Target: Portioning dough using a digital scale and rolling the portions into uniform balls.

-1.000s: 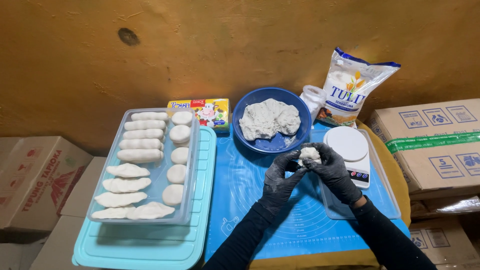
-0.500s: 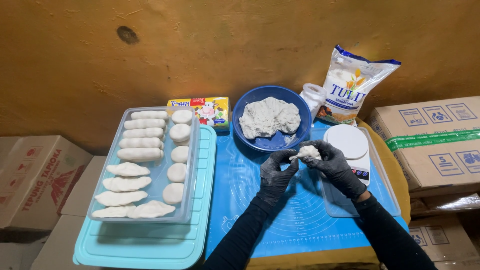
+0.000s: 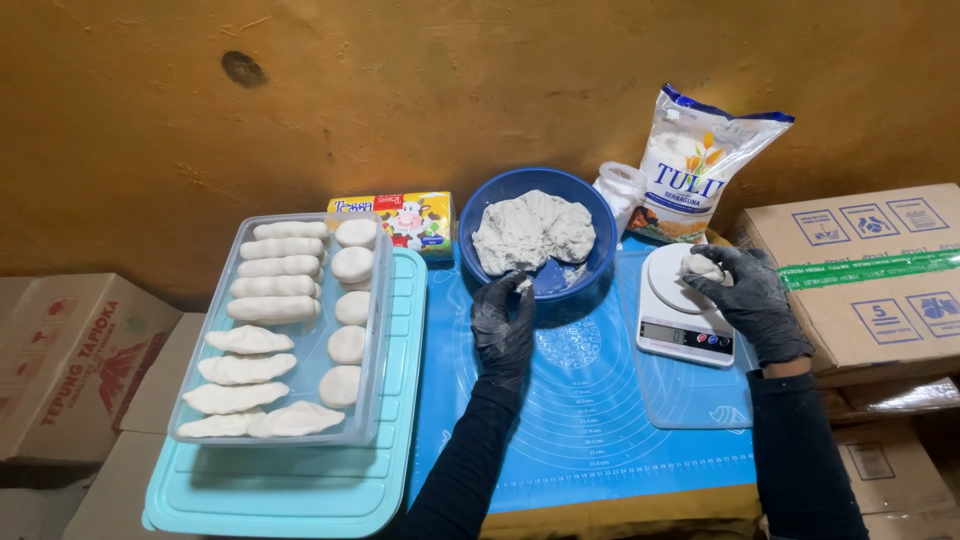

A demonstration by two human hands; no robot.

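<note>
my left hand (image 3: pixel 503 325) sits at the near rim of the blue bowl (image 3: pixel 590 270), fingertips pinched on a bit of the dough mass (image 3: pixel 532 230) inside. my right hand (image 3: pixel 745 295) is curled around a small dough ball (image 3: pixel 700 266), holding it over the white scale (image 3: pixel 683 305); the ball is roundish, no clear long axis. the blue mat (image 3: pixel 590 420) in front of me is open. the clear tray (image 3: pixel 300 325) on the left holds shaped dough pieces in rows, long sides running left to right.
</note>
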